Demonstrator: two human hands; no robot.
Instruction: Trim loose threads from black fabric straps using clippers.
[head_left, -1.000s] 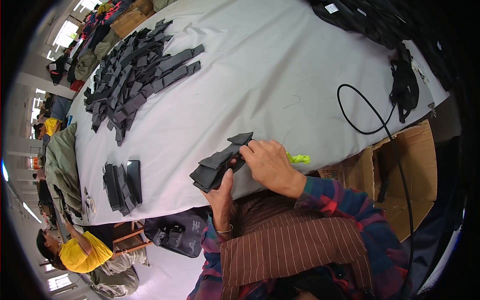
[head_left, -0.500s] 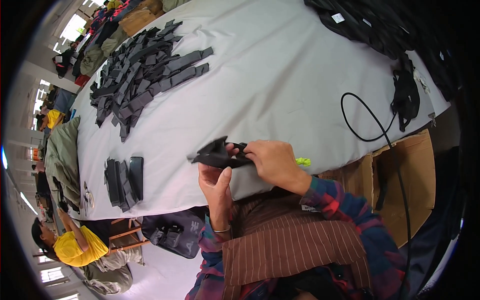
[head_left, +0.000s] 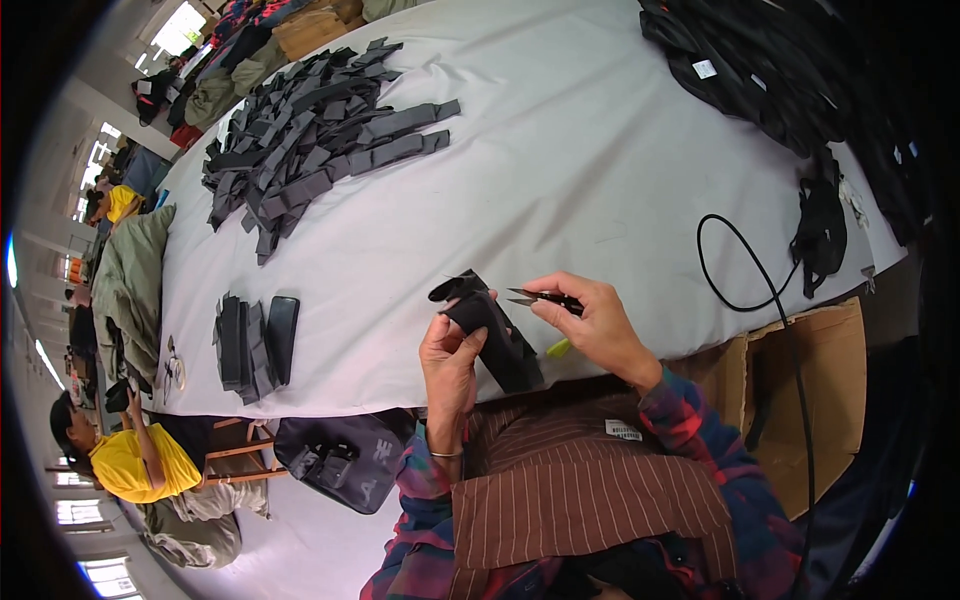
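Near the table's front edge, my left hand point(head_left: 449, 365) grips a folded piece of black fabric point(head_left: 506, 352). Its upper end curls over the fingers, and the lower end hangs down toward the apron. Just right of it, my right hand point(head_left: 598, 322) is closed around a small pair of thread snips point(head_left: 545, 298). The pointed blades face left, slightly apart, close to the fabric but not touching it. A yellow-green item point(head_left: 558, 348) shows below the right hand; its kind is unclear.
A large heap of dark fabric strips point(head_left: 300, 140) lies far left on the white-covered table point(head_left: 560, 190). A neat stack of strips point(head_left: 240, 345) sits beside a black phone point(head_left: 282, 340). Black garments point(head_left: 740, 80), a cable point(head_left: 745, 235) and a cardboard box point(head_left: 810, 390) are right; a yellow-shirted person point(head_left: 145, 465) is left.
My right hand has come away from the fabric to the right, and the snips now show in it. The left hand has turned the fabric so it hangs downward. The view has shifted slightly.
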